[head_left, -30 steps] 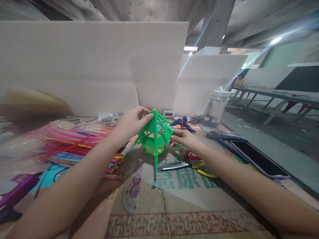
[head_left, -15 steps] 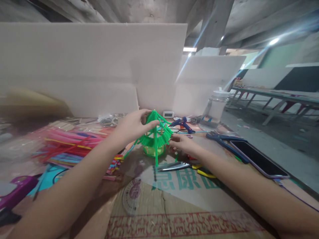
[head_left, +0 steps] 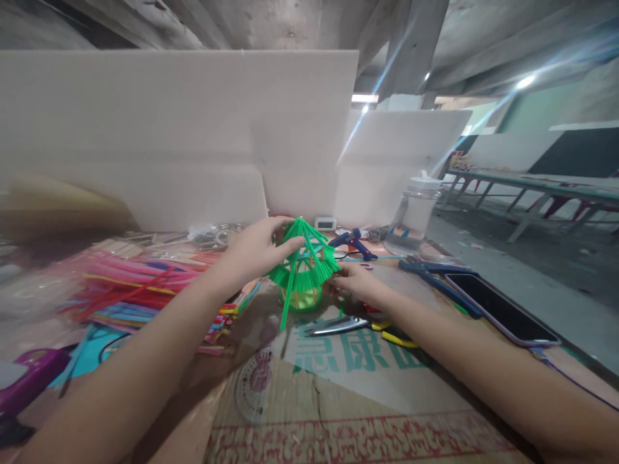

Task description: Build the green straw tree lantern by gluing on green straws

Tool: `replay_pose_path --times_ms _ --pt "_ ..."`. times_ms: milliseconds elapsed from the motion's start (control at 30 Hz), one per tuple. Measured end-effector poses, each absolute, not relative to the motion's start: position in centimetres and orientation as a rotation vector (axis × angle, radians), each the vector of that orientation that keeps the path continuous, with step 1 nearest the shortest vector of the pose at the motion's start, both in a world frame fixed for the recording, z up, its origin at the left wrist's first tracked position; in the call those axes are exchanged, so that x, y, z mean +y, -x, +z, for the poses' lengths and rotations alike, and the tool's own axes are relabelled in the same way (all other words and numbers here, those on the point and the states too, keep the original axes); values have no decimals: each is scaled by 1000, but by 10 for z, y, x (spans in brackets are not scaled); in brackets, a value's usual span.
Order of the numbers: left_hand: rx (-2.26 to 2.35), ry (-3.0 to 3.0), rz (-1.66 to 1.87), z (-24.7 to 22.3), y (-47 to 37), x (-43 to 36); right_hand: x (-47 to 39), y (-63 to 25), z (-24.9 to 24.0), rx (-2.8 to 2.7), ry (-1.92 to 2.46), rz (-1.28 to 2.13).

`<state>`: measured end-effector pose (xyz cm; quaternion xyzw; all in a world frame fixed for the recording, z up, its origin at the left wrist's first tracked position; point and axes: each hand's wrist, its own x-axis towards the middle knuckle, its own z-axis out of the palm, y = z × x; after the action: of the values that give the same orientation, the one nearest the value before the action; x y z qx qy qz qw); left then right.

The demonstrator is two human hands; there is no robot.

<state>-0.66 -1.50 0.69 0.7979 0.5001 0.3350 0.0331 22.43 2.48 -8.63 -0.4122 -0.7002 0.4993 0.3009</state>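
Note:
A small green model pavilion (head_left: 305, 278) stands at the middle of the table, built of fuzzy pipe cleaners with a pointed roof and a round base. One long green strip hangs from its peak past the eave. My left hand (head_left: 264, 252) grips the upper left of the roof, thumb in front and fingers behind. At the right eave, my right hand (head_left: 355, 281) has its fingers curled against the roof's edge; the fingertips are partly hidden. Just in front of the model lie scissors (head_left: 338, 325) with yellow handles, partly under my right forearm.
Bundled coloured pipe cleaners (head_left: 130, 283) lie left, near a purple glue gun (head_left: 33, 377). A blue glue gun (head_left: 353, 243) and water bottle (head_left: 414, 212) stand behind. At right are a phone (head_left: 500, 308) and dark blue pliers (head_left: 435, 277). A clear protractor (head_left: 254, 386) lies in front.
The green model has turned between my hands, so its long hanging strip now slants down to the left instead of straight down. Both hands stay at the roof.

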Motion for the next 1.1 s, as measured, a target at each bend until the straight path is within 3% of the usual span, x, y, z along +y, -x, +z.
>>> replay_pose_path --times_ms 333,633,1100 --pt "1410 -2364 1287 8 7 -13 13 -225 -81 -2025 1015 1396" --pt "1376 -2366 1234 12 12 -14 17 -227 -84 -2022 1036 1389" --pt "1714 -2605 1292 8 -6 -32 10 -236 -57 -2167 1062 1460"
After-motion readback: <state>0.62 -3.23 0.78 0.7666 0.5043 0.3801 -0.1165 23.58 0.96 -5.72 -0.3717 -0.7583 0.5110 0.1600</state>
